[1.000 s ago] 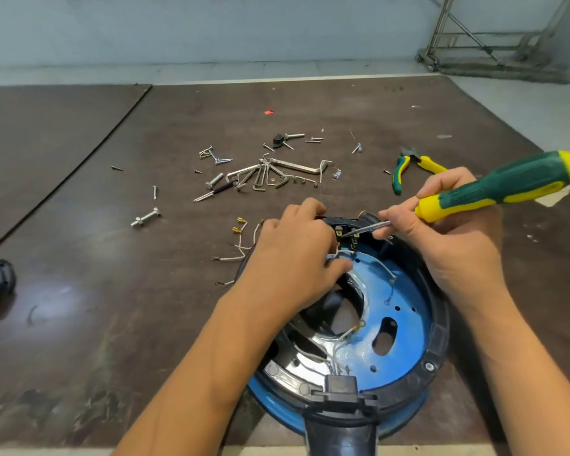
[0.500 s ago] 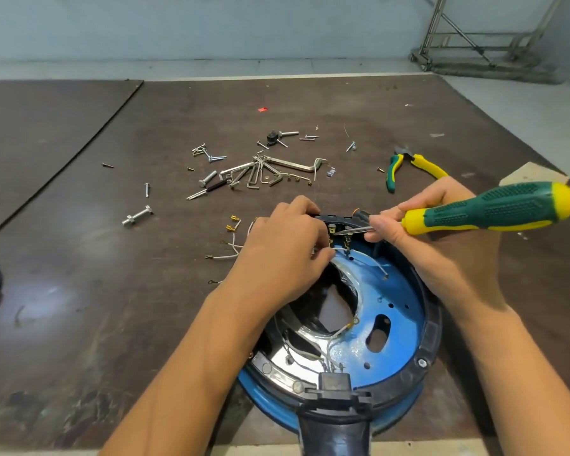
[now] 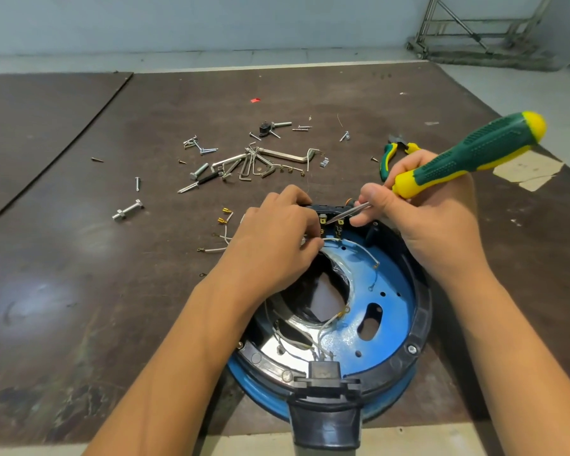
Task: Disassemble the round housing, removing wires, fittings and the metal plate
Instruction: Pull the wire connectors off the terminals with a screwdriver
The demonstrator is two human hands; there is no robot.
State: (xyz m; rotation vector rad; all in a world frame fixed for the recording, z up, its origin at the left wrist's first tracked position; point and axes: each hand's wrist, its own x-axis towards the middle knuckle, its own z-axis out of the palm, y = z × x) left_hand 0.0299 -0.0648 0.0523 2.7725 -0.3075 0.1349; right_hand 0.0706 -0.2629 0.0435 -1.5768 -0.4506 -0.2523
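We see the round housing (image 3: pixel 420 327), blue with a black rim, lying open side up. In its left half sits the shiny metal plate (image 3: pixel 270 353). From the black fitting (image 3: pixel 323 370) at its near rim, white wires (image 3: pixel 329 323) run inside. Some loose wires (image 3: pixel 226 236) lie just left of the housing.
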